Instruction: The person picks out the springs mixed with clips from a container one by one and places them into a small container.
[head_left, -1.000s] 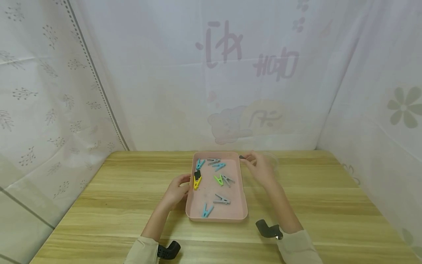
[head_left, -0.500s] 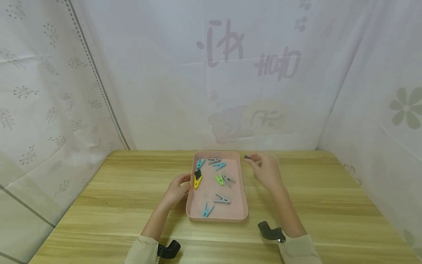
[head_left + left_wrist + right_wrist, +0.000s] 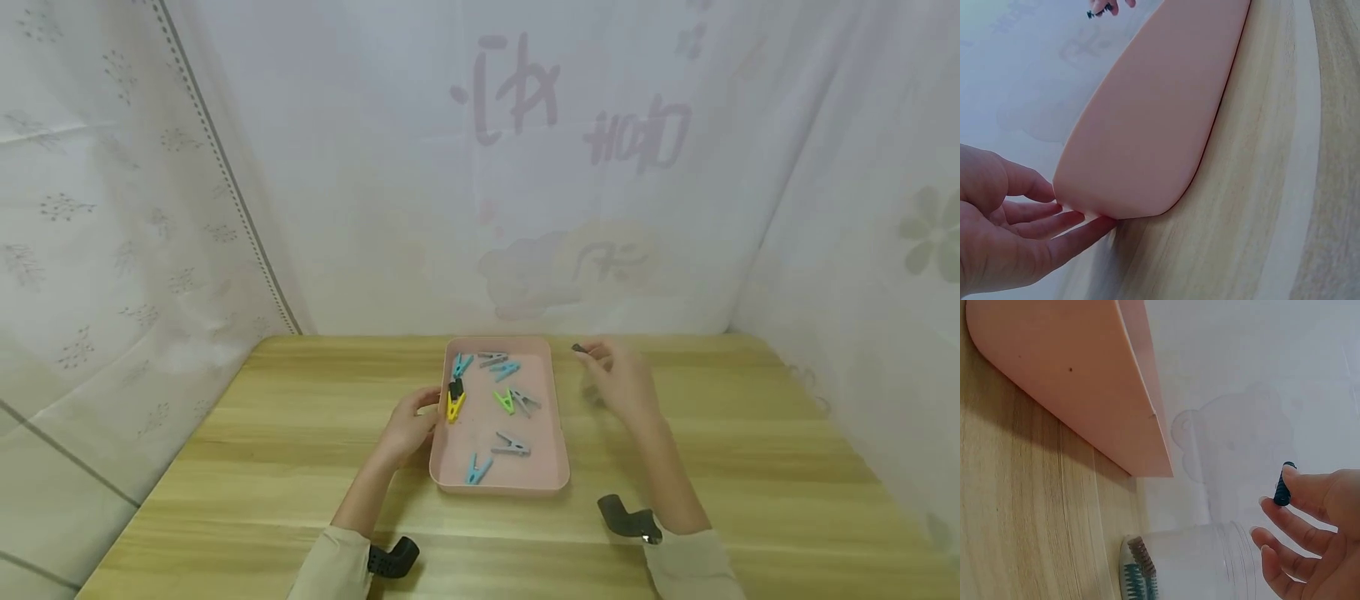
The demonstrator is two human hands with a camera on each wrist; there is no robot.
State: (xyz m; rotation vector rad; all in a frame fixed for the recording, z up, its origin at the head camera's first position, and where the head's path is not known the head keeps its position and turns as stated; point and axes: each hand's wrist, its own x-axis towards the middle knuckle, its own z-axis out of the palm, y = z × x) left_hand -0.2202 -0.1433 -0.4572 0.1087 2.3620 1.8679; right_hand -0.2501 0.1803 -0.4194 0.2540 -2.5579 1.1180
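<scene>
My right hand [image 3: 626,383] is raised to the right of the pink tray [image 3: 543,454]. Between its thumb and index finger it pinches a small dark ribbed cylinder [image 3: 1284,484]; the other fingers are loosely bent. My left hand [image 3: 408,429] is at the tray's left side, its fairly straight fingertips touching the outer wall, as the left wrist view shows. Inside the tray lie several clothespins, among them a yellow clothespin [image 3: 456,409], a green clothespin [image 3: 504,402] and a blue clothespin [image 3: 478,471]. Dark pieces [image 3: 456,388] are at the yellow one's upper end.
A clear plastic cup [image 3: 1200,562] stands on the table right of the tray, mostly behind my right hand in the head view. Ribbed pieces [image 3: 1138,584], green and brown, lie in its bottom. The wooden table [image 3: 300,433] ends at a hanging white cloth [image 3: 375,250].
My right hand has moved right, away from the tray's far right corner, carrying the ribbed cylinder. The left hand keeps its place at the tray, and the head view has shifted slightly.
</scene>
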